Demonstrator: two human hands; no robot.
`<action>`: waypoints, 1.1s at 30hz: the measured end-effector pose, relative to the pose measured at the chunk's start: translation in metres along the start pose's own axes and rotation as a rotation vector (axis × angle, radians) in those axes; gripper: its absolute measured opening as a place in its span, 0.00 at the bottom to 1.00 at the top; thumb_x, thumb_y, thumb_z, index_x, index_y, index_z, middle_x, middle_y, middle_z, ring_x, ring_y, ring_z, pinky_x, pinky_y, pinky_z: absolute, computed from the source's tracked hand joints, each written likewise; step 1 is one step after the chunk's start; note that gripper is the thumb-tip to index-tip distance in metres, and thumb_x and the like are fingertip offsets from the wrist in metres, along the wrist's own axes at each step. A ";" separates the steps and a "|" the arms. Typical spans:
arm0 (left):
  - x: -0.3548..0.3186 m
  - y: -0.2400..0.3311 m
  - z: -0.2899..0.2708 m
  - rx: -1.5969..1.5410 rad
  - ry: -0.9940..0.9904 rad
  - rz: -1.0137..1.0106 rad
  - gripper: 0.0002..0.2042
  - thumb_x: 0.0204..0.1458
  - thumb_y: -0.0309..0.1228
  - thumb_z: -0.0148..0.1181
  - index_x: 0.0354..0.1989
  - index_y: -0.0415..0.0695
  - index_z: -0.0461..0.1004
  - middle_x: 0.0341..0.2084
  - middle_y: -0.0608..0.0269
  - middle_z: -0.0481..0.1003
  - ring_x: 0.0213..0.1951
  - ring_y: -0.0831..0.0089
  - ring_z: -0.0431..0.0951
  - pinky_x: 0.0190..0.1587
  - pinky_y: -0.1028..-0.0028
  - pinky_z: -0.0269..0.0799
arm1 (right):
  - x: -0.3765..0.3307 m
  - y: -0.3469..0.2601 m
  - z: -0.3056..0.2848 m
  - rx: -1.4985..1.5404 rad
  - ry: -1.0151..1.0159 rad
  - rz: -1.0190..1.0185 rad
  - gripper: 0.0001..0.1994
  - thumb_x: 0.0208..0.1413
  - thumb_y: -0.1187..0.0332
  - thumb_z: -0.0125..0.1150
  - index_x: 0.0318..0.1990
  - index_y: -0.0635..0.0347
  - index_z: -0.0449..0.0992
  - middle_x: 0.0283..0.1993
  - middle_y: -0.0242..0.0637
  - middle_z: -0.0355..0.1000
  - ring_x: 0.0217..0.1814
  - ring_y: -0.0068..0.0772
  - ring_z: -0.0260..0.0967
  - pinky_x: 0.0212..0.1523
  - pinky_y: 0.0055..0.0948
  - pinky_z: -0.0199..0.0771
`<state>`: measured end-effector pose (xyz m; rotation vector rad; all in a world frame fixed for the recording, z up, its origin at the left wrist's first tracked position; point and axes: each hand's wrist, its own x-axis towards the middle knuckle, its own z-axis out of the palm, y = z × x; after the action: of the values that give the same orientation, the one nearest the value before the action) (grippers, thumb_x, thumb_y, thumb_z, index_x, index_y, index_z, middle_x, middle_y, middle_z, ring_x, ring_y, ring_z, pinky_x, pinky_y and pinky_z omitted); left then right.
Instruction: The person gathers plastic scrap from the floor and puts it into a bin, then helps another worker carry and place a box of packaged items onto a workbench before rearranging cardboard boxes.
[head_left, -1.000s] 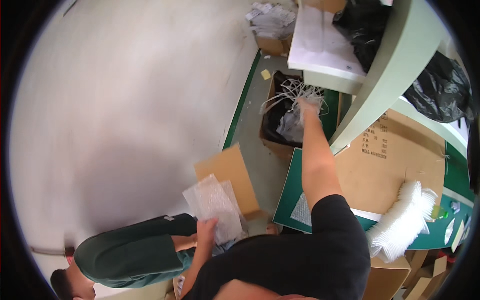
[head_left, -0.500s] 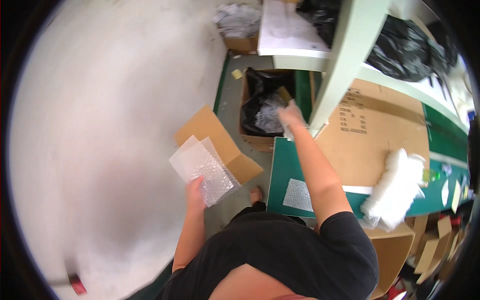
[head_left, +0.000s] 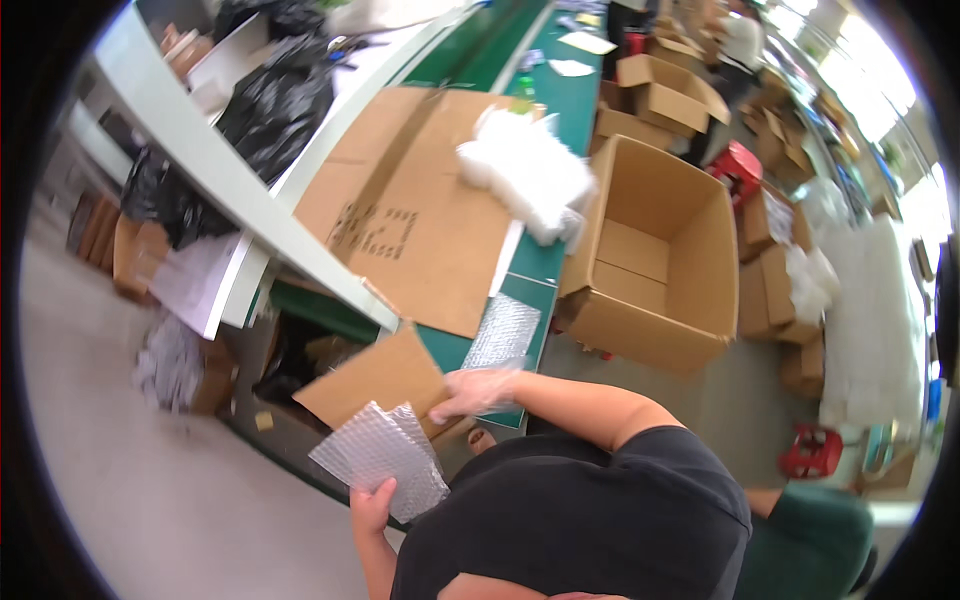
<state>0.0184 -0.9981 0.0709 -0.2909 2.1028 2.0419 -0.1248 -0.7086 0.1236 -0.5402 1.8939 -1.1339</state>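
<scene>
My left hand (head_left: 371, 508) is closed on the lower edge of overlapping bubble wrap pieces (head_left: 375, 455). A folded piece of brown cardboard (head_left: 375, 375) lies behind the bubble wrap, its lower part hidden by it. My right hand (head_left: 478, 391), in a thin clear glove, has its fingers closed at the cardboard's right edge; slight blur softens their outline. Just beyond that hand, another bubble wrap piece (head_left: 503, 330) rests on the green tabletop (head_left: 455, 348).
A flat cardboard sheet (head_left: 440, 210) and a white foam bundle (head_left: 530, 170) lie on the bench. A large open carton (head_left: 650, 320) stands to the right. A white post (head_left: 230, 170) slants at left. One co-worker's green garment (head_left: 805, 540) shows behind me; another person (head_left: 740, 45) stands far off.
My view has swung right toward the bench. My right hand has left the black-lined box and come to the cardboard's edge. My left hand keeps its hold on the bubble wrap.
</scene>
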 end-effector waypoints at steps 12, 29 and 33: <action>0.175 0.067 0.212 -0.455 -0.239 -0.241 0.17 0.53 0.24 0.57 0.52 0.34 0.66 0.46 0.54 0.73 0.46 0.64 0.75 0.48 0.65 0.72 | -0.338 0.109 0.022 1.052 1.919 -0.562 0.16 0.59 0.63 0.56 0.51 0.63 0.69 0.46 0.38 0.72 0.43 0.32 0.73 0.39 0.31 0.76; 0.044 0.141 0.487 0.346 -1.294 0.332 0.20 0.47 0.18 0.60 0.51 0.33 0.68 0.38 0.60 0.76 0.40 0.75 0.75 0.45 0.76 0.70 | -0.413 0.154 0.029 0.053 2.075 0.435 0.51 0.38 0.55 0.70 0.67 0.67 0.46 0.68 0.54 0.47 0.71 0.46 0.44 0.69 0.37 0.44; 0.022 0.161 0.541 0.649 -1.508 0.830 0.14 0.45 0.20 0.61 0.43 0.35 0.71 0.30 0.56 0.76 0.34 0.66 0.77 0.39 0.71 0.71 | -0.431 0.164 0.044 -0.022 1.549 0.042 0.33 0.43 0.61 0.66 0.59 0.59 0.65 0.47 0.51 0.72 0.50 0.46 0.70 0.51 0.36 0.67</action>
<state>-0.0450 -0.4528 0.2037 1.7832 1.5790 0.8430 0.1589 -0.3443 0.1611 0.6349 3.1018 -1.6879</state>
